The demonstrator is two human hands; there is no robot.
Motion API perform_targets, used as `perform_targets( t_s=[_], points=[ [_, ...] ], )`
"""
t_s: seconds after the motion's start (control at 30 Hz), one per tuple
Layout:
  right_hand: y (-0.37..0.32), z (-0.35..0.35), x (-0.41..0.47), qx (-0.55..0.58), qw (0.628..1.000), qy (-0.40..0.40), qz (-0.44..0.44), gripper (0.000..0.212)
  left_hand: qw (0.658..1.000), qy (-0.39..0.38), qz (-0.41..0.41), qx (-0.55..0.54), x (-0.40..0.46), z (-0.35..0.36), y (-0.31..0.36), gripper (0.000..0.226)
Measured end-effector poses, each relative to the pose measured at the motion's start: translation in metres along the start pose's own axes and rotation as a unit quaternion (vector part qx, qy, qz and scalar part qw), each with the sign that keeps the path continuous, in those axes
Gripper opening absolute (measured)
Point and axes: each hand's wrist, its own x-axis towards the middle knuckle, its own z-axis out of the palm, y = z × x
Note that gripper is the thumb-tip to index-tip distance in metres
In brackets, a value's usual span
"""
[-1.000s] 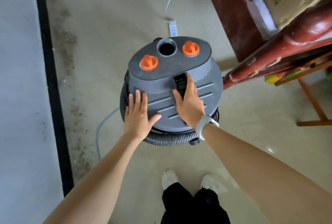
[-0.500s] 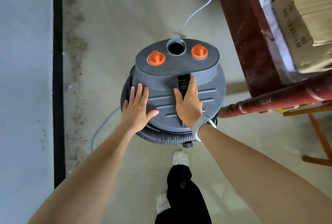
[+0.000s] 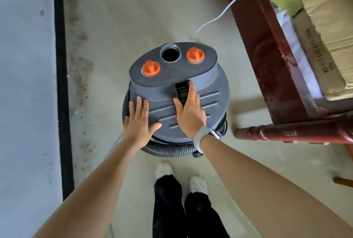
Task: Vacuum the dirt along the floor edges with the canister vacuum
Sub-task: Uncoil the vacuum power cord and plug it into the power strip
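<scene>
A grey canister vacuum [image 3: 212, 88] with two orange knobs and a round port on top stands on the floor in front of me. Its black ribbed hose [image 3: 168, 151] is coiled around its base. My left hand [image 3: 138, 123] lies flat on the lid's left side with straight fingers. My right hand [image 3: 190, 110] presses flat on the lid beside the black latch [image 3: 180, 89], a pale watch on its wrist. Brown dirt [image 3: 81, 69] runs along the floor edge next to the black baseboard [image 3: 61, 85] on the left.
A dark red wooden furniture frame [image 3: 267, 56] holding a cardboard box [image 3: 328, 33] stands close on the right. A white power cord [image 3: 219, 14] trails across the floor behind the vacuum. My feet [image 3: 181, 178] stand just behind it. The grey wall [image 3: 24, 85] is on the left.
The vacuum and I have moved forward along the wall, both hands still flat on its lid. The red furniture now sits closer on the right, and my feet have come together.
</scene>
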Motion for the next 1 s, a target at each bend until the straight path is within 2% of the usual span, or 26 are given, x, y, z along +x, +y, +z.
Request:
perform_targets(
  t_s=[0.13, 0.2, 0.27, 0.33, 0.43, 0.53, 0.67, 0.73, 0.8, 0.9, 1.0],
  points=[
    [-0.007, 0.000, 0.003, 0.007, 1.000, 0.005, 0.001, 0.065, 1.000, 0.002, 0.029, -0.003, 0.009, -0.006, -0.006, 0.087],
    [-0.005, -0.001, 0.001, 0.076, 0.997, -0.005, 0.011, 0.063, 0.999, 0.019, 0.030, -0.003, 0.010, -0.004, -0.007, 0.086],
    [0.007, -0.003, -0.014, 0.160, 0.987, -0.006, 0.017, 0.058, 0.996, 0.078, 0.034, -0.022, 0.003, 0.004, -0.004, 0.078],
    [0.029, -0.004, -0.032, 0.191, 0.980, 0.049, 0.029, 0.050, 0.985, 0.163, 0.032, -0.049, -0.013, 0.018, 0.004, 0.066],
    [0.070, -0.011, -0.046, 0.192, 0.964, 0.120, 0.141, 0.036, 0.968, 0.232, 0.043, -0.089, -0.044, 0.041, 0.026, 0.051],
    [0.106, -0.015, -0.030, 0.221, 0.935, 0.073, 0.266, 0.035, 0.965, 0.229, 0.079, -0.103, -0.067, 0.062, 0.049, 0.049],
    [0.121, -0.014, 0.003, 0.337, 0.866, -0.015, 0.369, 0.044, 0.970, 0.211, 0.098, -0.066, -0.069, 0.080, 0.061, 0.049],
    [0.126, -0.013, 0.016, 0.367, 0.840, -0.049, 0.397, 0.039, 0.973, 0.210, 0.088, -0.042, -0.067, 0.084, 0.064, 0.053],
    [0.130, -0.014, 0.026, 0.365, 0.828, -0.076, 0.419, 0.016, 0.975, 0.210, 0.075, -0.022, -0.066, 0.085, 0.067, 0.055],
    [0.137, -0.015, 0.034, 0.381, 0.811, -0.082, 0.437, 0.030, 0.973, 0.224, 0.056, -0.005, -0.064, 0.084, 0.074, 0.049],
    [0.136, -0.018, 0.032, 0.428, 0.786, -0.056, 0.443, 0.023, 0.968, 0.247, 0.056, -0.005, -0.068, 0.083, 0.083, 0.042]
  ],
)
